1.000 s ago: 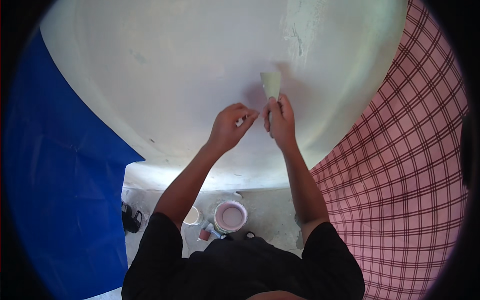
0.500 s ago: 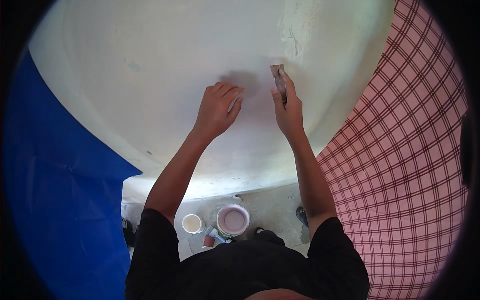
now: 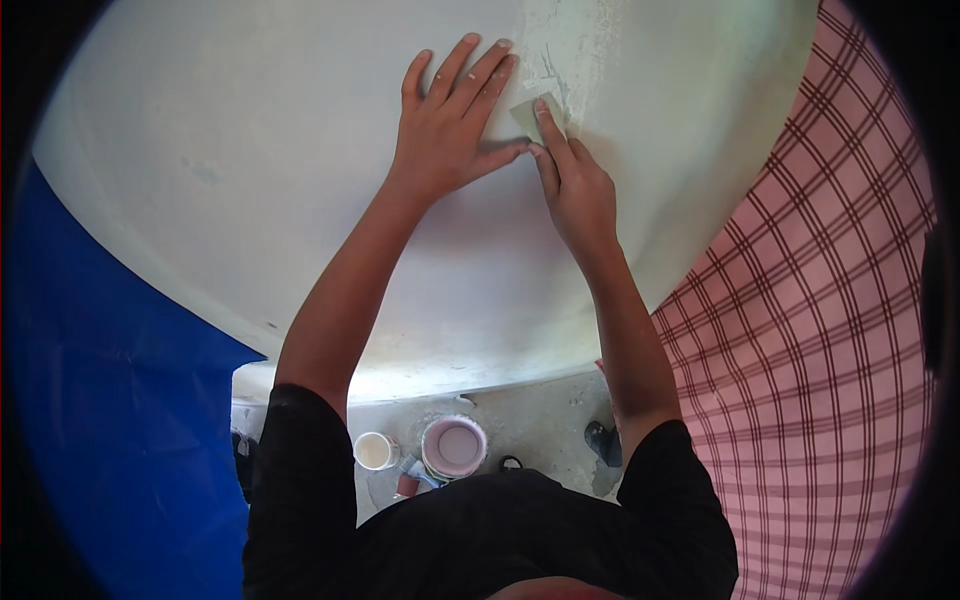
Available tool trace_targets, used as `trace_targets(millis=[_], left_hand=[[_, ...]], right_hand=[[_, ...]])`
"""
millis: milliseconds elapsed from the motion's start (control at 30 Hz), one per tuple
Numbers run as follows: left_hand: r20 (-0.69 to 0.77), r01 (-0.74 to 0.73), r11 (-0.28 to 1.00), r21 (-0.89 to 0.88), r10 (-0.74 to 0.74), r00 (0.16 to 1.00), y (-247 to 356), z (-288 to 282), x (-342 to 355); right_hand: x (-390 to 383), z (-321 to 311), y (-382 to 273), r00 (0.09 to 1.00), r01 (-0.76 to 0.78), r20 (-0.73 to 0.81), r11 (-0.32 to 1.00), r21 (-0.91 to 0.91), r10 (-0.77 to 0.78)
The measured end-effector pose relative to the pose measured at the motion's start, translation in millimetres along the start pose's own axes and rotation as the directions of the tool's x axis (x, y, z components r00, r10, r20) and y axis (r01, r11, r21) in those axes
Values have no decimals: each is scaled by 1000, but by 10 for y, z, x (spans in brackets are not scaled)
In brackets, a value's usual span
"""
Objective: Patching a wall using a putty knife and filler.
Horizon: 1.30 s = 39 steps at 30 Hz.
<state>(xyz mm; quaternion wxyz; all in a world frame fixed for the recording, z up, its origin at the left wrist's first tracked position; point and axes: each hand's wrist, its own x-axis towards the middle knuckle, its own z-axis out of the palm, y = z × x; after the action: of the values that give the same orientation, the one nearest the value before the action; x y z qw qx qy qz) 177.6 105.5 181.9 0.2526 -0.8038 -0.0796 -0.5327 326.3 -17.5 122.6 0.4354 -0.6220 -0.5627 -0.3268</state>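
Note:
A pale, off-white wall fills the middle of the view, with a rough, whitish patched strip and a dark crack near its top. My left hand lies flat against the wall left of that strip. Its fingers are spread and white specks dot them. In my right hand is a putty knife, its flat grey-green blade pressed to the wall at the strip's lower end. The index finger rests on the blade, and the palm hides the handle. My left thumb tip nearly meets my right thumb.
Blue sheeting hangs at the left, pink checked cloth at the right. Below, on the grey floor, stand a pinkish bucket and a smaller white tub, with a brush-like tool between them. Dark footwear shows nearby.
Both hands have moved up the wall. My left hand has opened from a loose curl and spread flat. My right hand has brought the putty knife's blade against the patched strip.

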Motion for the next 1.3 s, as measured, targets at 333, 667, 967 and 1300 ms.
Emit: trace_targets(millis=[333,667,967,1300], left_hand=[[-43,42,989,139,-36,998,78,172,0],[73,32,965,261,-53,996,21,105,-12],[-47,69,985,156,-62,997,-50,17,-143],[-46,83,984,158,-77,996,-79,-17,-196]], right_hand=[[84,113,134,997,45,-66,988,147,-35],[183,105,-27,998,-56,-22,944,326,67],[179,81,-222,999,-41,-1,960,275,43],[120,164,-239,997,-70,44,967,244,61]])
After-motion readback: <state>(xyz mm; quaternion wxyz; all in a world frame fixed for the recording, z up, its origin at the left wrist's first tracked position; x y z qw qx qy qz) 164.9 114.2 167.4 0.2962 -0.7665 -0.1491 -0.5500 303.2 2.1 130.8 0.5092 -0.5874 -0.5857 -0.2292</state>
